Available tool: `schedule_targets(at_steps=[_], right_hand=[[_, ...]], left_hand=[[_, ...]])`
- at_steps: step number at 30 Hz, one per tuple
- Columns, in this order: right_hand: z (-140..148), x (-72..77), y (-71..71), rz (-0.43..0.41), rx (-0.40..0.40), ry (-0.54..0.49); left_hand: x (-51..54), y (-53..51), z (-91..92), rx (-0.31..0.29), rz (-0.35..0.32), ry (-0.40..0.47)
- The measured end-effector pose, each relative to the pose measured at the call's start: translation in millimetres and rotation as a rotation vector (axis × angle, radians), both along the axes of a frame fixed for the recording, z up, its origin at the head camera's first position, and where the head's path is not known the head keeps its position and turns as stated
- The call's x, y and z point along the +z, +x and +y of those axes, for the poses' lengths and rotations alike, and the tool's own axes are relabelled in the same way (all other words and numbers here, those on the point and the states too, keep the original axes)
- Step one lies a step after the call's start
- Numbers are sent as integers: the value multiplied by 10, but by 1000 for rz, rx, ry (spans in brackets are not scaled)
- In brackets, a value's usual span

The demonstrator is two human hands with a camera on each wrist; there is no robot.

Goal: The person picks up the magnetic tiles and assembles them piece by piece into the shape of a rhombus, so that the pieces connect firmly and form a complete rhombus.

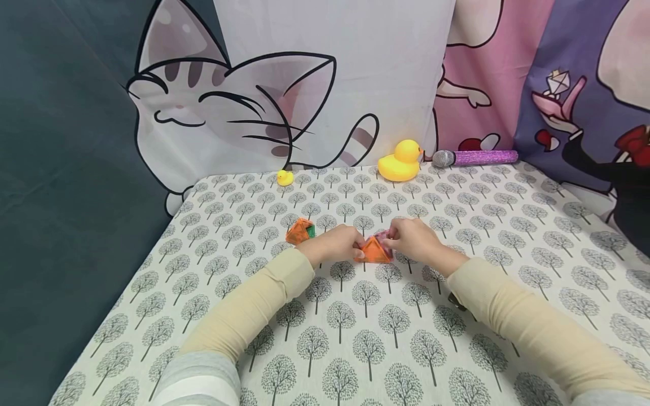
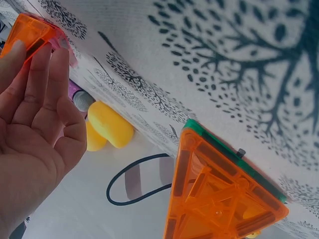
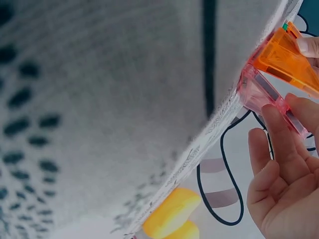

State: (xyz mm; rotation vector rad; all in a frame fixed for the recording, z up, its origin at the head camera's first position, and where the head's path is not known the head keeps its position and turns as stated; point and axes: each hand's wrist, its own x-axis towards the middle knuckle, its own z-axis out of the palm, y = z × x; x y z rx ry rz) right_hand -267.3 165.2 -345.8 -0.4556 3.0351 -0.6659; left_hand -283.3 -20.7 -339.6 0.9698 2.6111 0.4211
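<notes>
In the head view, a small structure of translucent triangular magnetic tiles stands on the cloth between both hands. My left hand point(image 1: 332, 244) pinches its orange tile point(image 1: 374, 252) from the left, with thumb and fingers. From the other side, my right hand point(image 1: 413, 239) grips the pink tile point(image 3: 259, 94) with its fingertips; the thumb is hidden in the right wrist view. Orange and pink tiles touch along their edges. Behind the left wrist sits a second tile structure, with an orange tile point(image 2: 217, 199) leaning up from a green tile point(image 2: 234, 158).
Along the back edge lie a small yellow duck point(image 1: 285, 178), a larger yellow duck point(image 1: 400, 162) and a purple microphone point(image 1: 477, 158). A tree-patterned cloth point(image 1: 365, 332) covers the table. Printed curtains point(image 1: 340, 73) hang behind it.
</notes>
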Motion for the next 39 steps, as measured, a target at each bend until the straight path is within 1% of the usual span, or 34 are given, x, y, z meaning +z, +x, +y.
schedule_targets(at_steps=[8,13,15,19,22,27,31,33,35,36,38,39], right_hand=[[27,29,17,-30,33,-2],[24,61,53,-59,87,12],[25,66,68,-53,106,22],[33,60,86,-20,122,38],[40,55,86,-17,120,37],[58,56,82,-57,124,40],[85,60,80,-93,136,65],[93,61,82,-103,138,83],[91,61,83,-109,133,97],[88,62,83,-110,132,102],[80,61,82,-111,126,101],[76,58,79,-109,119,99]], left_hand=[[-4,-5,-1,-3,8,-4],[-4,-7,5,-2,7,-12],[-6,-10,6,-1,6,-17],[-10,-22,6,-1,6,-24],[5,-33,-8,16,2,-24],[82,-74,-103,76,-12,-12],[175,-128,-230,116,29,11],[207,-148,-308,148,47,32],[236,-158,-393,204,40,54],[247,-165,-439,246,10,73],[261,-187,-533,301,17,59],[266,-200,-578,332,10,51]])
